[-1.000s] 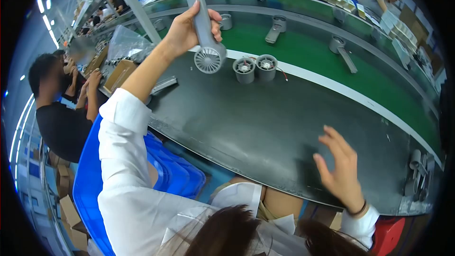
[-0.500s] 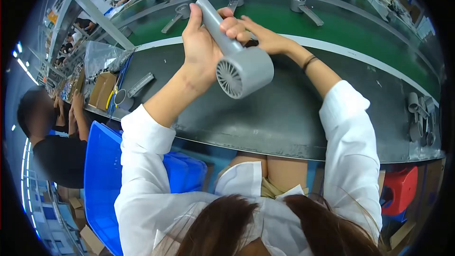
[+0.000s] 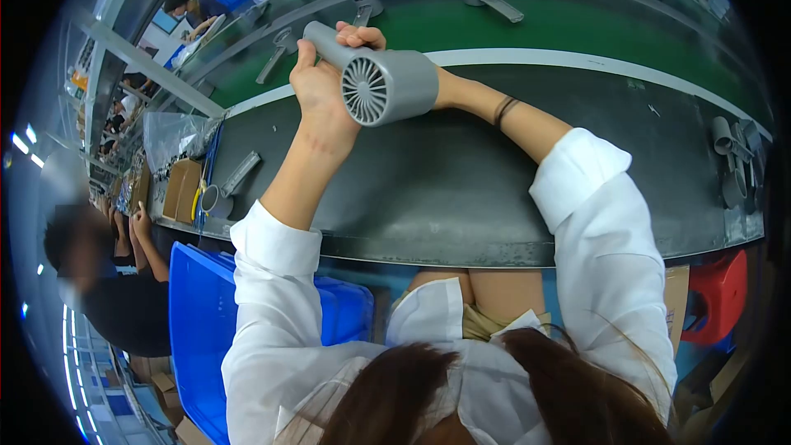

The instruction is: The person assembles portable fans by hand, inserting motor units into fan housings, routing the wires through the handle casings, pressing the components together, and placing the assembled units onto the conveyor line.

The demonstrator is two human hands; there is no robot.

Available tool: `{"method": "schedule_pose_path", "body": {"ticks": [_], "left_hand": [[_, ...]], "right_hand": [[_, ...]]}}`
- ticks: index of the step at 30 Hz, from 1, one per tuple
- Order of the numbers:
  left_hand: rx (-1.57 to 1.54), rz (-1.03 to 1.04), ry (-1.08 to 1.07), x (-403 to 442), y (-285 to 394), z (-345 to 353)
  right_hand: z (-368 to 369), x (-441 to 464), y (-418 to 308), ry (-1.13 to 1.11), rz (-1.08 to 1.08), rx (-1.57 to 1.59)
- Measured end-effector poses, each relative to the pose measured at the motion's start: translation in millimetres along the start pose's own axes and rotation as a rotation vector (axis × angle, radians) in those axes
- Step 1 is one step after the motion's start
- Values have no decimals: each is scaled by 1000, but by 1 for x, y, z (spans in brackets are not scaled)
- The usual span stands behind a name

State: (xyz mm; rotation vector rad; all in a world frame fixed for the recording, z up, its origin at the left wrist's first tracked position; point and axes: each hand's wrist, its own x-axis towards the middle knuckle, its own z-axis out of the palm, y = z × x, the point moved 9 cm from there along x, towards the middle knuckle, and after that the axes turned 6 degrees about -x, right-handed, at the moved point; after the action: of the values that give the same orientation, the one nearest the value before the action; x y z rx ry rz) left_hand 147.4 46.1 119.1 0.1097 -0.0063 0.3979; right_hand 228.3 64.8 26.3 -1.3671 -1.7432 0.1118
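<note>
My left hand [image 3: 324, 82] is wrapped round the handle of a grey handheld fan housing [image 3: 404, 86]. The housing's round head points toward me, with its slotted grille [image 3: 365, 91] facing left and down. My right hand [image 3: 442, 89] is behind the fan head, which hides its fingers; what it touches or holds there cannot be made out. Both hands are raised over the dark work surface [image 3: 445, 189].
Grey fan housings lie on the green belt [image 3: 568, 25]. More grey parts [image 3: 729, 161] sit at the right end. At left are another housing [image 3: 217, 200], a cardboard box [image 3: 182, 189], a blue bin [image 3: 202, 321] and a co-worker [image 3: 124, 305]. A red stool [image 3: 717, 297] stands right.
The fan housing has turned so its grille faces me more. My right hand has come from the lower right to behind the housing. The two round fan units seen earlier are hidden or out of sight.
</note>
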Motion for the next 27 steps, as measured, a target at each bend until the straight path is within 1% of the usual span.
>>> {"method": "schedule_pose_path", "body": {"ticks": [3, 4, 5, 8, 11, 12, 15, 16, 19, 20, 21, 23, 24, 27], "left_hand": [[-44, -63, -59, -1, -5, 5], [-27, -51, -25, -1, -5, 3], [-32, -78, -35, -2, -7, 4], [-82, -162, -39, -3, -20, 6], [-42, -154, -20, 0, -35, 4], [-29, -145, -11, 2, -39, 3], [-67, -149, -1, 8, -54, 4], [-85, -158, 0, 7, -58, 6], [-123, -156, 5, 2, -65, 12], [-129, -138, 6, 2, -65, 14], [-136, -119, 8, 0, -65, 15], [-218, -164, -93, -4, -69, 16], [-260, -189, -146, -5, -70, 18], [-320, -218, -151, -7, -69, 21]], "right_hand": [[-30, -37, -44, -130, 175, 5], [-36, -49, -55, -195, 219, 6], [-42, -61, -63, -263, 262, 6], [-67, -90, -93, -201, 234, 12], [-104, -105, -111, 148, 245, 314], [-112, -106, -122, 264, 182, 469], [-122, -106, -165, 359, 45, 366], [-120, -106, -169, 414, 72, 391], [-113, -102, -167, 439, 149, 634], [-112, -103, -169, 497, 126, 593], [-111, -102, -171, 494, 148, 594], [-112, -101, -174, 490, 195, 594], [-115, -99, -177, 538, 161, 558], [-115, -94, -182, 577, 189, 619]]}}
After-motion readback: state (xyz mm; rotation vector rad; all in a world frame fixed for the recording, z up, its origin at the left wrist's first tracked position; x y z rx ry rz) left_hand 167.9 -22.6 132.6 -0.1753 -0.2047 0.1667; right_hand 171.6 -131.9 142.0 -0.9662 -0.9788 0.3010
